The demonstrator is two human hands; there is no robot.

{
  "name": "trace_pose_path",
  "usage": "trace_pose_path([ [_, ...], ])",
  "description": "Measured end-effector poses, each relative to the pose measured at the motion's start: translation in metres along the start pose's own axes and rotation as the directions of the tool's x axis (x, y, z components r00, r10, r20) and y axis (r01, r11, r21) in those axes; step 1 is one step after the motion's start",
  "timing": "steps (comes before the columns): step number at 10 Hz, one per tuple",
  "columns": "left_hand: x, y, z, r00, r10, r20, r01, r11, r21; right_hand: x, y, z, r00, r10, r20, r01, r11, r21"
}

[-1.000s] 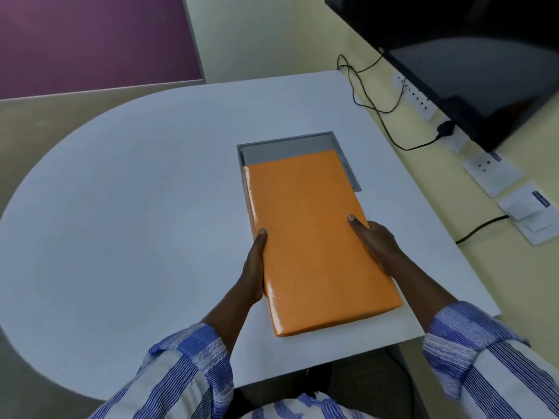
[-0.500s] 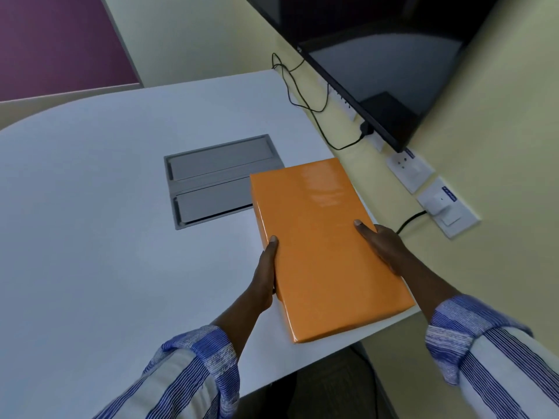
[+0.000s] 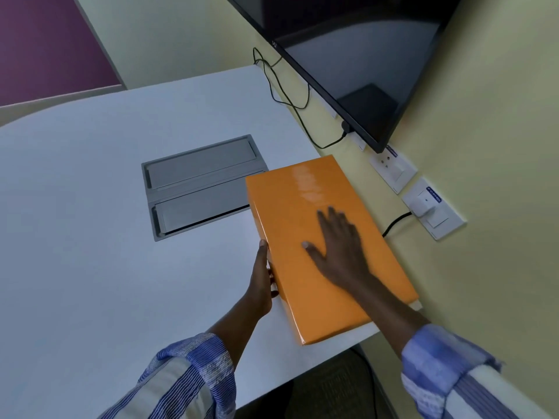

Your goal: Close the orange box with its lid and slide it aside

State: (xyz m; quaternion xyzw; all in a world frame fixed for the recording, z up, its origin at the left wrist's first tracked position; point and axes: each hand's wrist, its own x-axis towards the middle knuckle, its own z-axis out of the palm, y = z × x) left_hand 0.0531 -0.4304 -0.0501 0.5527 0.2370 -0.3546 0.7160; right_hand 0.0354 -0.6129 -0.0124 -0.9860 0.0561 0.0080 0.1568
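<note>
The orange box point(image 3: 302, 201) lies closed, its lid on, at the right edge of the white table point(image 3: 90, 237), close to the wall. My left hand point(image 3: 261, 279) presses against the box's long left side, thumb up along the edge. My right hand point(image 3: 338, 246) lies flat on top of the lid with its fingers spread, holding nothing. The box's near right corner reaches the table's edge.
A grey cable hatch point(image 3: 199, 186) is set into the table left of the box. A black screen point(image 3: 363, 55) hangs on the yellow wall, with cables point(image 3: 281, 86) and wall sockets point(image 3: 429, 207) beneath it. A dark chair seat point(image 3: 326, 385) shows below the table edge.
The box has slid right, off the grey hatch, to the table's right edge. My right hand has moved from the box's right side onto the lid, palm down.
</note>
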Motion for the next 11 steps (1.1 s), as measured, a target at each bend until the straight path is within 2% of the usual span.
trace_pose_path([
  [1, 0.003, 0.002, 0.011, 1.000, -0.018, 0.023, 0.018, 1.000, -0.002, -0.004, -0.012, 0.016, 0.998, -0.016, 0.055, 0.020, 0.998, -0.065],
  [6, 0.015, 0.012, 0.047, 0.992, -0.021, 0.121, 0.016, 0.999, 0.040, 0.006, 0.023, 0.000, 0.998, 0.053, 0.042, -0.046, 0.988, -0.147],
  [8, 0.006, 0.019, 0.027, 0.997, 0.012, 0.079, -0.027, 0.981, 0.190, 0.005, 0.003, 0.000, 0.997, 0.066, 0.033, -0.061, 0.990, -0.128],
  [9, -0.006, 0.024, 0.002, 0.992, 0.111, 0.061, -0.124, 0.954, 0.274, 0.004, -0.031, 0.007, 1.000, 0.008, 0.004, -0.007, 0.993, -0.117],
  [10, -0.012, 0.024, -0.041, 0.970, 0.244, 0.007, -0.223, 0.873, 0.434, 0.003, -0.076, 0.026, 0.997, -0.072, 0.008, 0.073, 0.994, -0.078],
  [11, -0.021, 0.026, -0.088, 0.942, 0.317, -0.112, -0.187, 0.771, 0.608, 0.001, -0.119, 0.054, 0.984, -0.163, 0.068, 0.166, 0.985, -0.045],
])
